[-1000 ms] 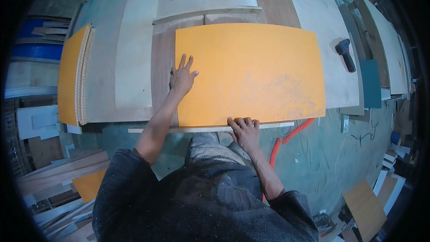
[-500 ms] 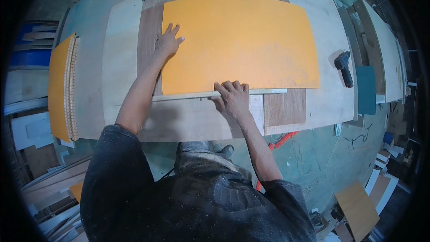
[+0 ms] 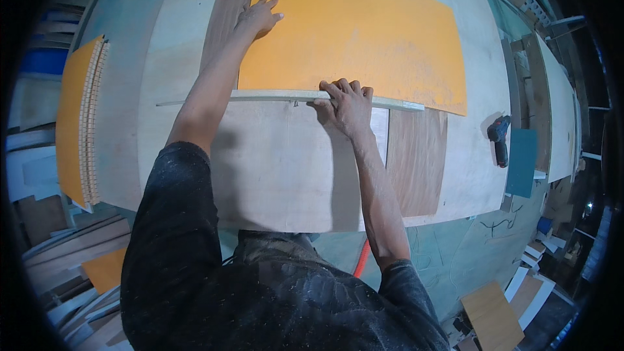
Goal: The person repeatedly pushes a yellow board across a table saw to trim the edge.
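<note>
A large flat yellow-orange panel (image 3: 351,32) lies on the pale worktable, dusty toward its right side. My left hand (image 3: 260,18) rests on its left edge, fingers spread. Along the panel's near edge runs a narrow pale strip (image 3: 273,95), its left end tapering out past the panel. My right hand (image 3: 351,103) is closed over this strip, fingertips curled on the panel side and the thumb on the near side. Whether the strip is fixed to the panel, I cannot tell.
Brown wood boards (image 3: 416,162) lie beneath the panel. A cordless drill (image 3: 499,140) sits at the table's right, near a teal board (image 3: 522,162). A stack of yellow-faced panels (image 3: 78,123) stands at the left. An orange-red hose (image 3: 362,260) shows on the floor.
The panel and strip have slid away from me across the table, with both hands moving along. More bare tabletop shows in front of me. The view has shifted too.
</note>
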